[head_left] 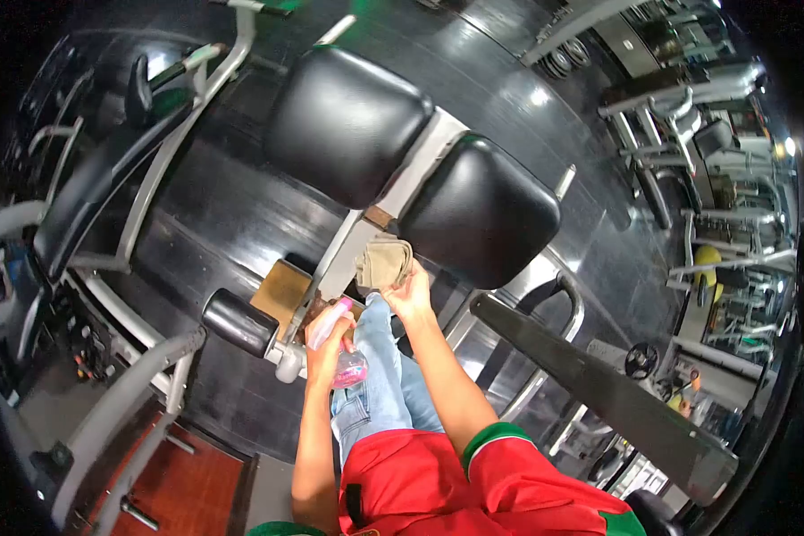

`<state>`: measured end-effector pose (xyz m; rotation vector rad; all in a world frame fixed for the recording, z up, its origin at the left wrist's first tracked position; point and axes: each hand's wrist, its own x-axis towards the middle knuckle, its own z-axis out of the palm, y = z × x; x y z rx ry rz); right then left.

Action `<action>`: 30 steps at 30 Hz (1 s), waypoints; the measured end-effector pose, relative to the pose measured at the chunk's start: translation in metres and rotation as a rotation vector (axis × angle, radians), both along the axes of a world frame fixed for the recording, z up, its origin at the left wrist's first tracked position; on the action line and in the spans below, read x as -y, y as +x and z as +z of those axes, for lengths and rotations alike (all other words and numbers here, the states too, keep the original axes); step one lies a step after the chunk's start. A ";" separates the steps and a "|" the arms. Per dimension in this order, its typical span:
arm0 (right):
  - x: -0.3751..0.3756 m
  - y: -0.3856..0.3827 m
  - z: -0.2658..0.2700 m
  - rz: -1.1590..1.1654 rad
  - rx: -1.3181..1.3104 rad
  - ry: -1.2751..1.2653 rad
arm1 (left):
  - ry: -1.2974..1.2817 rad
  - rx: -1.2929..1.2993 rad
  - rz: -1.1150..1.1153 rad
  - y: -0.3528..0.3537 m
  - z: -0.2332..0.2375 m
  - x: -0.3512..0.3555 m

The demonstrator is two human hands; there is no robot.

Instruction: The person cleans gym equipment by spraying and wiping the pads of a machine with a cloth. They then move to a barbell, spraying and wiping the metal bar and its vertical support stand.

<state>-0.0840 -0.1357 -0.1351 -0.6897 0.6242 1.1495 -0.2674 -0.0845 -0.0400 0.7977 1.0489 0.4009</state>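
Observation:
My left hand (327,347) is wrapped round a spray bottle (349,368) with a pink nozzle and pink liquid, held in front of my legs. A folded beige cloth (384,263) is gripped in my right hand (409,293), close to the near edge of a black padded seat (481,212). Beyond it lies a second black pad (349,125), mounted on the same light grey frame (341,259). A black roller pad (240,322) sticks out left of the bottle.
A brown block (281,297) sits beside the frame. A long dark padded bar (598,393) slants across the right. Other gym machines (129,170) stand at the left and far right. Weight plates (565,58) lie at the upper right, and a reddish-brown panel (183,478) is at lower left.

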 end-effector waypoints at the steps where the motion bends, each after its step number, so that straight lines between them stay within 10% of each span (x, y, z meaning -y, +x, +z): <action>1: -0.002 0.001 0.002 -0.051 0.023 0.029 | 0.007 0.003 -0.023 0.000 0.000 0.000; 15: 0.062 0.025 -0.005 -0.558 0.131 -0.283 | -0.010 -0.055 -0.150 0.018 0.023 0.001; 27: 0.088 0.027 -0.025 -0.379 0.108 -0.084 | 0.098 -0.052 -0.348 0.054 0.043 -0.009; 30: 0.105 0.035 0.015 -0.546 0.183 -0.374 | 0.129 -0.059 -0.390 0.058 0.045 -0.008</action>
